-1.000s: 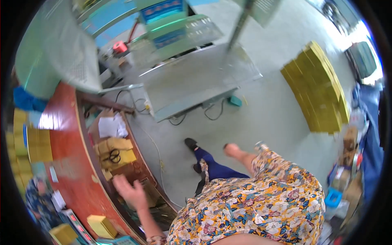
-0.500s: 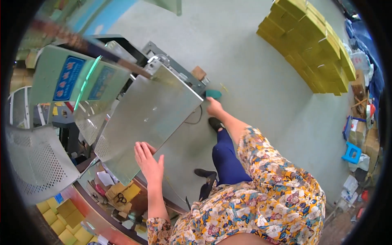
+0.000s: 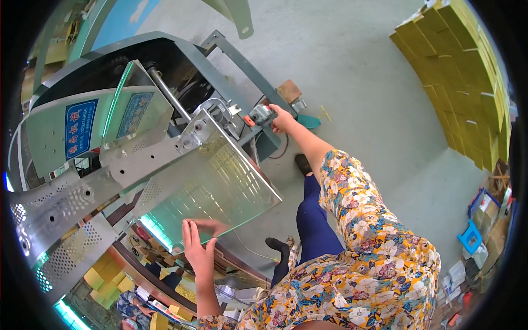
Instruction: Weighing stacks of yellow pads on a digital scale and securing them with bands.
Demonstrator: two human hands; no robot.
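My left hand point(image 3: 198, 250) is flat and open, fingers pointing up, against the near edge of a shiny metal plate point(image 3: 220, 187) that slopes out of a grey-green machine point(image 3: 104, 115). My right hand point(image 3: 281, 118) reaches far forward with the arm stretched out. Its fingers are closed on a small grey part with a red button point(image 3: 260, 114) at the machine's frame. My floral sleeve point(image 3: 357, 198) runs along that arm.
A tall stack of flat yellow cartons point(image 3: 467, 82) stands at the right on the concrete floor point(image 3: 363, 71). Yellow boxes point(image 3: 107, 272) lie on a red-brown table edge at the lower left. A blue stool and clutter point(image 3: 473, 236) sit at the right edge.
The view has swung toward the machine. My right arm has stretched forward to the red-buttoned part, and my left hand has come to the plate's near edge.
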